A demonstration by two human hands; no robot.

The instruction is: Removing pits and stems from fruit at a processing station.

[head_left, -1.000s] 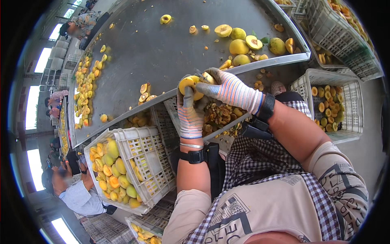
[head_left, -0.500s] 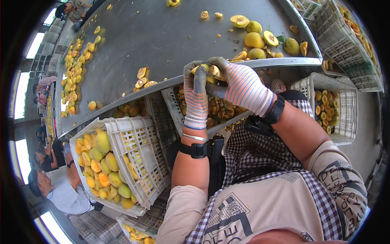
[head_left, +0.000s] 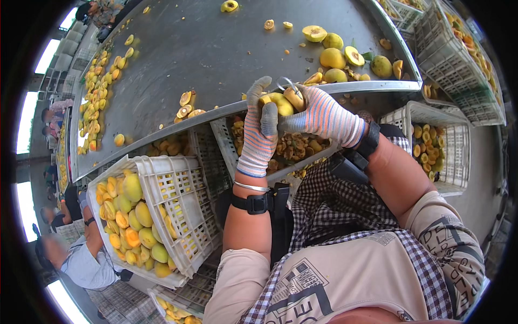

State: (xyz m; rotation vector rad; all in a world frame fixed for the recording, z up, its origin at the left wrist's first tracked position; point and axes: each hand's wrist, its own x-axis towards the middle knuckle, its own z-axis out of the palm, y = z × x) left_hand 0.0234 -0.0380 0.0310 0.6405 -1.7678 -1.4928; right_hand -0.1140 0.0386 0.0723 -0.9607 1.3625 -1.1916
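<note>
Yellow fruit (head_left: 281, 103) in left hand (head_left: 260, 127), beside right hand (head_left: 322, 117) with curved tool (head_left: 289, 81)

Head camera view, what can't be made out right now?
Head view:
Curved silver metal tool: lower part hidden by yellow rounded fruit and striped-gloved right hand.
The fruit: left edge hidden by striped-gloved left hand; underside faces away.
Gray metal table: far end cut off by the upper edge.

Bright rectangular windows (head_left: 26, 121) show past the left end of the broad grey metal table (head_left: 216, 56); below its lower left corner is a person in a pale blue-grey shirt (head_left: 89, 264). A white plastic crate with latticed sides (head_left: 458, 81) stands just beyond the table's right edge.
</note>
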